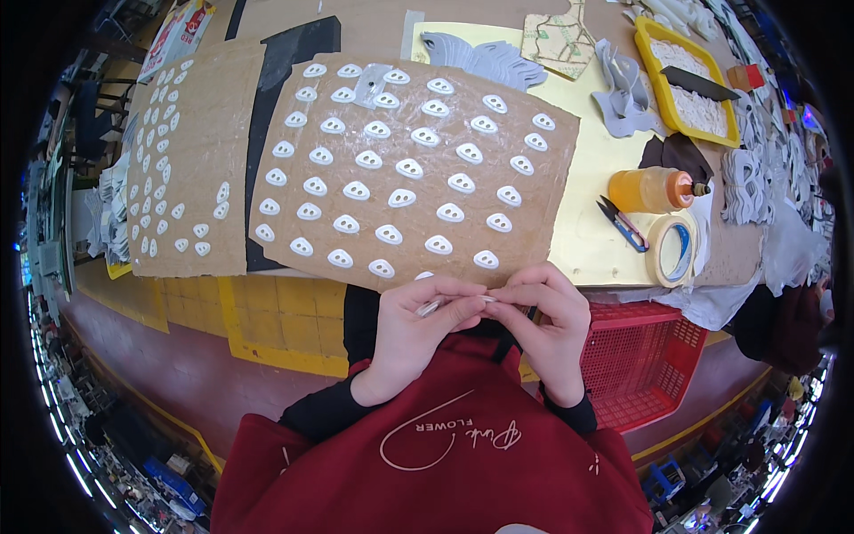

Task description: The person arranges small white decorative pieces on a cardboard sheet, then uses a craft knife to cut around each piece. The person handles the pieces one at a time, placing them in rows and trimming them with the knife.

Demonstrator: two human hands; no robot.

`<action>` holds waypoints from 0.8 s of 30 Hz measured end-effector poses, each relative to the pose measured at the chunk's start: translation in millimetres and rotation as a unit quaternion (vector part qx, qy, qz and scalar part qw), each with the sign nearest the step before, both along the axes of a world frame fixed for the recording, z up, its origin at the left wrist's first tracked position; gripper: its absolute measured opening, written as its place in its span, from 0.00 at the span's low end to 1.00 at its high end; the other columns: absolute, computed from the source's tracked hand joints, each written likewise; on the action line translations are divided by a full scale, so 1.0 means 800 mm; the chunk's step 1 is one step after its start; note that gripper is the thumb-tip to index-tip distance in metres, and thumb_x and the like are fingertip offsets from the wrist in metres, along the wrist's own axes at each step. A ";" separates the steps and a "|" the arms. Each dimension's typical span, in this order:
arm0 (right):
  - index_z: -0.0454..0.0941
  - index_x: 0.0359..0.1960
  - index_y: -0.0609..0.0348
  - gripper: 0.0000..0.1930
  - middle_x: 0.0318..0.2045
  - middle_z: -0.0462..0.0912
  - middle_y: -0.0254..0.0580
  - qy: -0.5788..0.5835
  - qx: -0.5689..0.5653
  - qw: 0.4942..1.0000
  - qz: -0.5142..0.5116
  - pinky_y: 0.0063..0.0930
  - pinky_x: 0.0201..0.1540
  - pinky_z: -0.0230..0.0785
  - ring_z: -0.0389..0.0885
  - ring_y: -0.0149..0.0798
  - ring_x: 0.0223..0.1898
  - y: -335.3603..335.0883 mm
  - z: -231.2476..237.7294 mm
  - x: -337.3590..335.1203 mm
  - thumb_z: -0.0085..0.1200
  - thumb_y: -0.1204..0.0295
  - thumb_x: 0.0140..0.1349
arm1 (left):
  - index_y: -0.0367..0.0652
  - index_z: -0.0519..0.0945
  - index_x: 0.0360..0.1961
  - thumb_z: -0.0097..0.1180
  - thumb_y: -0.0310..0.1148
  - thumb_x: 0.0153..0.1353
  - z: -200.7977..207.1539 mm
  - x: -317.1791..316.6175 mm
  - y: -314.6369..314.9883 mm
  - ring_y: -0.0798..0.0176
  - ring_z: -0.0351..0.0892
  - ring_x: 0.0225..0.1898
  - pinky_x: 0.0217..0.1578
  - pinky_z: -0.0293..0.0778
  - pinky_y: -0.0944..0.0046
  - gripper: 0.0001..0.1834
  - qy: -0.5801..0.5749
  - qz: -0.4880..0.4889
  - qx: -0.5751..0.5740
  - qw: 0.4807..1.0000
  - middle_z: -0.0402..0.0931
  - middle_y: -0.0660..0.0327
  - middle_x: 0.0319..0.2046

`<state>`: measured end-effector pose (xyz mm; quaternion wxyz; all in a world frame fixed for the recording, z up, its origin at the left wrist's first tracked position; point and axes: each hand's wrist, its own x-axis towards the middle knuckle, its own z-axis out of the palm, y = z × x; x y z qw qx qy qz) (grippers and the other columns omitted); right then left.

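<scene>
My left hand and my right hand meet at the near edge of a brown cardboard sheet. Their thumbs and fingers pinch a small white piece, mostly hidden by the fingertips. More white pieces show tucked inside the curled left fingers. On the sheet lie spaced rows of small white rounded-triangle pieces, each with two dark holes. One such piece is partly covered by my left fingers. A clear square packet or film sits among the far rows.
Another cardboard sheet with similar pieces lies left. To the right are thread snips, a tape roll, a bottle of orange liquid and a yellow tray of white bits. A red crate stands below the table edge.
</scene>
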<state>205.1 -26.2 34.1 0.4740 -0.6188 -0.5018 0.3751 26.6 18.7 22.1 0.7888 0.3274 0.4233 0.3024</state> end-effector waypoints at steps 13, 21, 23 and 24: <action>0.88 0.33 0.55 0.07 0.47 0.76 0.36 -0.185 -0.019 0.982 0.020 0.34 0.48 0.65 0.67 0.44 0.46 -0.010 -0.022 -0.015 0.72 0.76 0.53 | 0.29 0.57 0.74 0.38 0.19 0.73 0.014 -0.083 0.023 0.47 0.60 0.76 0.73 0.67 0.58 0.29 -0.246 0.183 -0.093 0.947 0.56 0.36 0.74; 0.85 0.33 0.51 0.10 0.44 0.73 0.37 -0.242 -0.007 0.969 -0.044 0.37 0.49 0.65 0.67 0.44 0.47 -0.007 -0.034 -0.022 0.74 0.75 0.50 | 0.30 0.54 0.76 0.39 0.22 0.77 0.006 -0.073 0.006 0.47 0.58 0.77 0.74 0.65 0.58 0.29 -0.214 0.109 -0.087 0.967 0.54 0.38 0.76; 0.85 0.33 0.51 0.10 0.43 0.72 0.37 -0.237 -0.007 0.970 -0.047 0.37 0.47 0.65 0.68 0.43 0.46 -0.006 -0.031 -0.020 0.74 0.76 0.50 | 0.32 0.55 0.76 0.41 0.23 0.78 0.004 -0.071 0.005 0.48 0.58 0.77 0.73 0.66 0.58 0.29 -0.248 0.086 -0.078 0.962 0.54 0.39 0.76; 0.85 0.33 0.52 0.10 0.43 0.72 0.37 -0.230 -0.003 0.972 -0.044 0.35 0.46 0.66 0.69 0.41 0.45 -0.007 -0.028 -0.017 0.74 0.76 0.50 | 0.32 0.55 0.76 0.41 0.24 0.78 0.005 -0.068 0.005 0.48 0.58 0.77 0.74 0.66 0.58 0.29 -0.230 0.085 -0.099 0.965 0.55 0.39 0.76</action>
